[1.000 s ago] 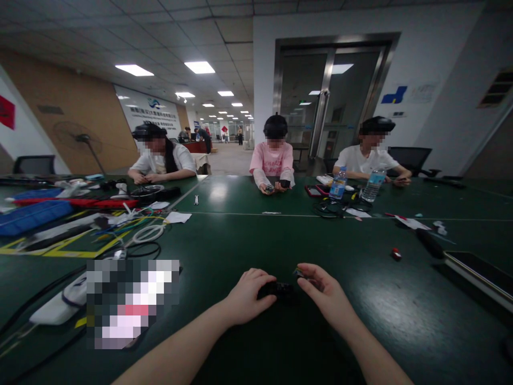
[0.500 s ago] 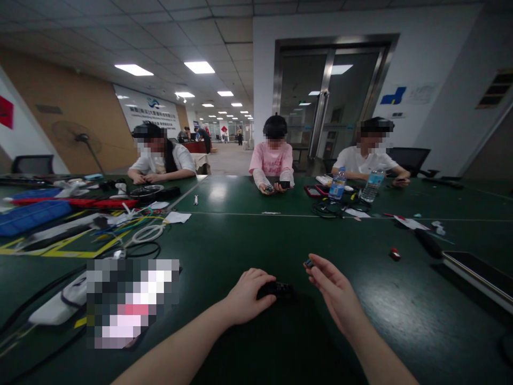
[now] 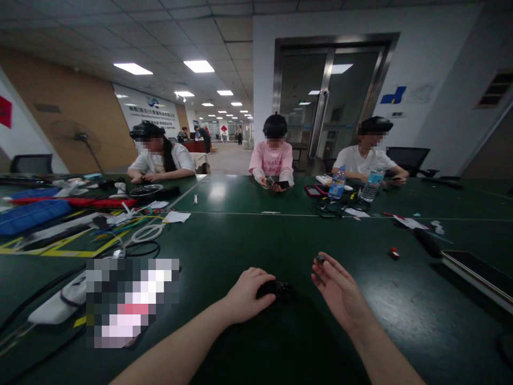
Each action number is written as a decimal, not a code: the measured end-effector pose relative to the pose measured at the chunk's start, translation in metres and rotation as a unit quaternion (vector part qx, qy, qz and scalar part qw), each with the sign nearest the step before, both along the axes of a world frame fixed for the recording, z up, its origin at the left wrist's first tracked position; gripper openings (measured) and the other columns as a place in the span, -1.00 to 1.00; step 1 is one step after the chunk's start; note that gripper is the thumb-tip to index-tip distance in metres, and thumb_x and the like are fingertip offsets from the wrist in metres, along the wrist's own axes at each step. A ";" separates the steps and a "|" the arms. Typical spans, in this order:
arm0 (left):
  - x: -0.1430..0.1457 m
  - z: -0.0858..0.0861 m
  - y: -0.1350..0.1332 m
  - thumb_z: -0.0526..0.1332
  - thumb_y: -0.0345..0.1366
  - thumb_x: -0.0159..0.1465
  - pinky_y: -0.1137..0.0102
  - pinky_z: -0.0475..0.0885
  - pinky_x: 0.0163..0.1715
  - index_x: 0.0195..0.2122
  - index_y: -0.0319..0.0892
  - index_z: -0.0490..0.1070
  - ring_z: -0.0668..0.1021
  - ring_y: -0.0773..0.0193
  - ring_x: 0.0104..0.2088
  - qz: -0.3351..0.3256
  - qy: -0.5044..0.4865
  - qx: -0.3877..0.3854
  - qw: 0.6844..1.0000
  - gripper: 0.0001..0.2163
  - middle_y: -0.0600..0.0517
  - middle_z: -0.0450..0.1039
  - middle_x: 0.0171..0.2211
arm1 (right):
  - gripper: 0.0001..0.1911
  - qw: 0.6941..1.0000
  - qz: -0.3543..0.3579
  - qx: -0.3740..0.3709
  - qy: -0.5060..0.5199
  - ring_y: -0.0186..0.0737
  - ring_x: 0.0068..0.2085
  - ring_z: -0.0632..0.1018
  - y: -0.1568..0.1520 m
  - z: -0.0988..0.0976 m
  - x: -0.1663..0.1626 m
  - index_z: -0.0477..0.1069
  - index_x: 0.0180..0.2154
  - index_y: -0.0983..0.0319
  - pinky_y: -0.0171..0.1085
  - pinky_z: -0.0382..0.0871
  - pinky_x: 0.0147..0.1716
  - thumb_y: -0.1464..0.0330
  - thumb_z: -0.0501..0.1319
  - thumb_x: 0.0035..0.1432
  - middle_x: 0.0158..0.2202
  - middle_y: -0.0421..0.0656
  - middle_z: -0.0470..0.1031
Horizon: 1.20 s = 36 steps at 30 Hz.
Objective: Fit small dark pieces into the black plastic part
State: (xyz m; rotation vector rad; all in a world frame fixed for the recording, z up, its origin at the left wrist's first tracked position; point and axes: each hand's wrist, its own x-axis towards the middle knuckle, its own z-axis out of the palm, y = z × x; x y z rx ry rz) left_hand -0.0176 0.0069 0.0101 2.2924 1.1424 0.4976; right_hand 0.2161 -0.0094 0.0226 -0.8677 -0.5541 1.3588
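Note:
My left hand [image 3: 250,295] rests on the dark table with its fingers and thumb closed around one end of a small black object [image 3: 282,290]. Pale marks or slots show along that object's uncovered end; its exact kind is unclear. To the right, raised above the table and apart from it, my right hand [image 3: 337,290] pinches a tiny dark, rounded piece [image 3: 320,259] between thumb and fingertips. Most of this piece is covered by the fingers.
On the left lie a white power strip [image 3: 60,305], cables [image 3: 148,233] and a blue tray [image 3: 34,217]. A small red item [image 3: 394,253] and a dark-topped slab [image 3: 479,275] are at right. Across the table sit three people, near two water bottles [image 3: 337,183].
My right hand has shifted slightly right and turned, carrying the tiny piece away from the black object. My left hand has stayed in place. Opposite, the middle person's hands have moved a little.

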 end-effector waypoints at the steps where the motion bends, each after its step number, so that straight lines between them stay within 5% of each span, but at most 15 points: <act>1: 0.000 0.000 0.000 0.18 -0.18 0.22 0.21 0.26 0.00 0.04 -0.06 0.31 0.34 0.10 -0.01 0.001 0.000 -0.001 1.000 -0.65 -0.02 0.34 -0.03 | -0.62 1.000 0.004 -0.002 0.009 -0.26 -0.26 0.48 0.000 0.000 0.000 0.52 -0.31 0.12 -0.29 0.39 -0.27 0.27 0.47 -0.28 -0.32 -0.24 0.52; 36: 0.000 0.001 0.000 0.18 -0.18 0.22 0.19 0.26 0.01 0.04 -0.06 0.31 0.34 0.09 0.00 0.001 -0.002 0.000 1.000 -0.65 -0.03 0.34 -0.02 | -0.64 0.998 0.044 0.034 0.016 -0.28 -0.41 0.47 0.001 -0.005 0.001 0.51 -0.26 0.12 -0.21 0.39 -0.29 0.17 0.42 -0.16 -0.45 -0.25 0.49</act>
